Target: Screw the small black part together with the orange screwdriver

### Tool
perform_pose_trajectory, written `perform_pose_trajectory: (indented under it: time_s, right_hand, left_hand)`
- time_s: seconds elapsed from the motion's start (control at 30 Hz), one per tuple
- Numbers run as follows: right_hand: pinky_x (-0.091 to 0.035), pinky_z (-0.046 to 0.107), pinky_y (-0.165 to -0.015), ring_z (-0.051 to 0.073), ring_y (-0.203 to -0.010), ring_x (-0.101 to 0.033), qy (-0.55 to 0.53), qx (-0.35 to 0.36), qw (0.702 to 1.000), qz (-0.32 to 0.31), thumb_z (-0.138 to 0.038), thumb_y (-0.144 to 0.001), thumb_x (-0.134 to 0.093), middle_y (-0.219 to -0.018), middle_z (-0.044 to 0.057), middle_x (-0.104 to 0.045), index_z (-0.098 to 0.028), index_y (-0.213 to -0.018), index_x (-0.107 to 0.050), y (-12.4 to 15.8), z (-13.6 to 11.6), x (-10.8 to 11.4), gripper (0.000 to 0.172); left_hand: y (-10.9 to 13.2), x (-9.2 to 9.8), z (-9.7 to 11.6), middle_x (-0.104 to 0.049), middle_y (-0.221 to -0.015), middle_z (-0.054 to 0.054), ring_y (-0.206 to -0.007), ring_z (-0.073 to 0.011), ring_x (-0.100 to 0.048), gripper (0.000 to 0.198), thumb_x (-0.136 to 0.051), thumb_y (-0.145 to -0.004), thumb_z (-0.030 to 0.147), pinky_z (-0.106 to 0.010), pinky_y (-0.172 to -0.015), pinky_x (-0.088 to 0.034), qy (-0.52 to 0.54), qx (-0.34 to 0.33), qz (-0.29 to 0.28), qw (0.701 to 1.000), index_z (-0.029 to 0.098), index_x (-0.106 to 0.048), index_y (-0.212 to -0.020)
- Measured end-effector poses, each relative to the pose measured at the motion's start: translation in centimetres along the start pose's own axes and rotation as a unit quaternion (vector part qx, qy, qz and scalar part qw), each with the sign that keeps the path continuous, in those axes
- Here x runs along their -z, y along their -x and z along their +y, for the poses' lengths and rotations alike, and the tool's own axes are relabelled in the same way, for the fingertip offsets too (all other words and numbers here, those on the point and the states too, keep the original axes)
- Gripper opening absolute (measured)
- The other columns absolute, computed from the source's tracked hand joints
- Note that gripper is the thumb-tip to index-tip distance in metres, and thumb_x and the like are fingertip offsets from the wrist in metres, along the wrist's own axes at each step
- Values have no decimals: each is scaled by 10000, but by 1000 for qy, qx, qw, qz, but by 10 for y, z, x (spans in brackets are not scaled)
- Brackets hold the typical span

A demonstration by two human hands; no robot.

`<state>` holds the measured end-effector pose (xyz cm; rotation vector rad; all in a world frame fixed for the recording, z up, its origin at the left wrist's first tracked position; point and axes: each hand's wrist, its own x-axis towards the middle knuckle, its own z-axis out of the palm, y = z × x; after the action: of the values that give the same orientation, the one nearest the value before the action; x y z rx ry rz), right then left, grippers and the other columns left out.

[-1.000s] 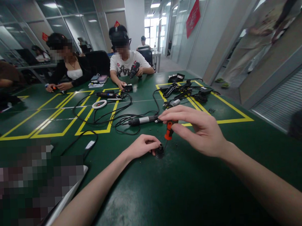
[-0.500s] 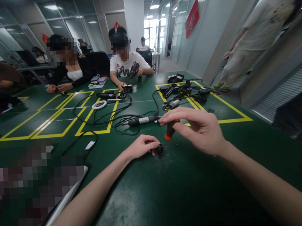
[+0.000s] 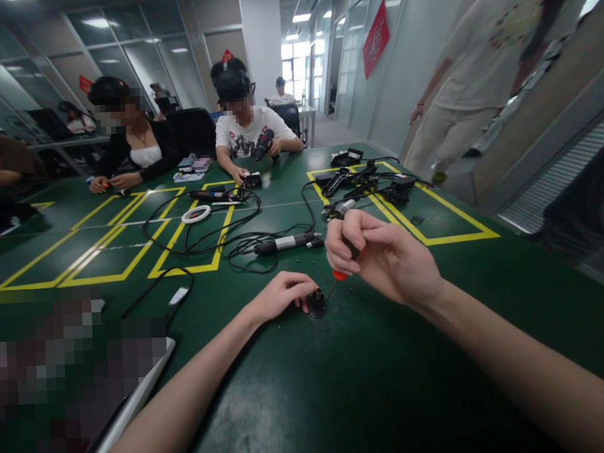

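My right hand [image 3: 383, 249] is closed around the handle of a screwdriver [image 3: 340, 275], dark with an orange collar. Its thin shaft slants down to the left, and the tip meets the side of a small dark round part [image 3: 316, 305] with a short metal post on top. Low on the green table, my left hand [image 3: 287, 295] pinches that part from its left side, thumb near the post. Just beyond both hands lies a black and silver pen-shaped power tool [image 3: 285, 243] with a coiled cable.
Black cables and dark tools [image 3: 350, 184] lie inside yellow tape at the back right. A white ring [image 3: 196, 214] is at the left middle. A pale-edged, blurred-out object [image 3: 160, 359] sits near my left forearm. Across the table, a person holds a cordless drill [image 3: 264, 144].
My right hand's fingers have curled further round the screwdriver handle and the wrist has turned. My left hand and the round part stay put. A person standing at the right has shifted leftward.
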<state>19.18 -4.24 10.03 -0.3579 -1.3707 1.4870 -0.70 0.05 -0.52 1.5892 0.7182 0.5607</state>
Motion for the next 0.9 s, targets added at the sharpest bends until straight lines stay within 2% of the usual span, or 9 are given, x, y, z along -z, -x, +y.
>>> perform_pose_trajectory:
  time_s: [0.17, 0.3, 0.4, 0.47, 0.53, 0.6, 0.77, 0.9]
  right_hand:
    - [-250, 271, -487, 125, -459, -230, -52, 8, 999, 1, -287, -876, -519, -556, -56, -348, -230, -638, -481, 1, 3, 2, 247]
    - [-243, 258, -474, 113, -443, -200, -47, 0, 999, 2, -338, -886, -528, -544, -76, -331, -232, -689, -495, 1, 4, 4, 226]
    - [-266, 246, -478, 113, -439, -243, -51, 0, 999, 12, -298, -883, -533, -545, -83, -366, -234, -764, -507, 1, 4, 4, 138]
    - [-307, 252, -486, 123, -449, -329, -56, 5, 998, 5, -258, -864, -549, -564, -65, -446, -229, -778, -536, 0, 4, 3, 92]
    - [-349, 271, -494, 136, -481, -422, -57, 6, 998, -14, -253, -842, -575, -630, -27, -534, -215, -742, -573, 0, 4, 2, 107]
    - [-362, 284, -491, 143, -499, -448, -62, -6, 998, -32, -278, -837, -593, -660, -7, -544, -204, -683, -588, 1, 4, 1, 171]
    - [-266, 267, -462, 117, -435, -260, -63, -31, 996, -59, -341, -909, -535, -509, -55, -361, -215, -597, -509, 4, 4, -1, 337]
    - [-217, 257, -441, 106, -401, -155, -67, -24, 996, -44, -369, -906, -508, -462, -91, -270, -230, -645, -488, 6, 4, 1, 297]
  left_hand:
    - [-1, -1, 0, -711, -764, -48, -586, -120, -626, 481, -659, -870, 592, -230, -572, -423, -18, 4, 1, 1000, 117, -730, -873]
    - [-1, 0, -1, -703, -730, -39, -590, -122, -626, 491, -671, -855, 611, -228, -570, -419, -25, 13, 4, 1000, 123, -728, -858]
    - [-1, 0, -1, -698, -716, -33, -586, -122, -626, 494, -679, -844, 615, -228, -572, -423, -20, 14, 6, 1000, 124, -729, -857]
    - [-1, 0, -1, -694, -715, -33, -581, -121, -625, 497, -681, -842, 614, -230, -573, -425, -18, 12, 8, 1000, 119, -728, -860]
    - [-2, 0, -1, -693, -715, -34, -575, -119, -622, 496, -681, -844, 608, -231, -573, -424, -20, 14, 6, 1000, 115, -729, -865]
    - [-2, -1, -1, -690, -704, -33, -570, -119, -617, 496, -683, -842, 610, -232, -572, -423, -21, 15, 5, 1000, 116, -729, -857]
    - [-2, -1, 0, -691, -687, -31, -568, -121, -617, 481, -690, -839, 601, -229, -569, -422, -22, 15, 11, 1000, 122, -729, -833]
    - [-1, -1, 1, -691, -684, -35, -572, -118, -618, 462, -700, -842, 574, -222, -567, -428, -19, 15, 12, 1000, 114, -743, -847]
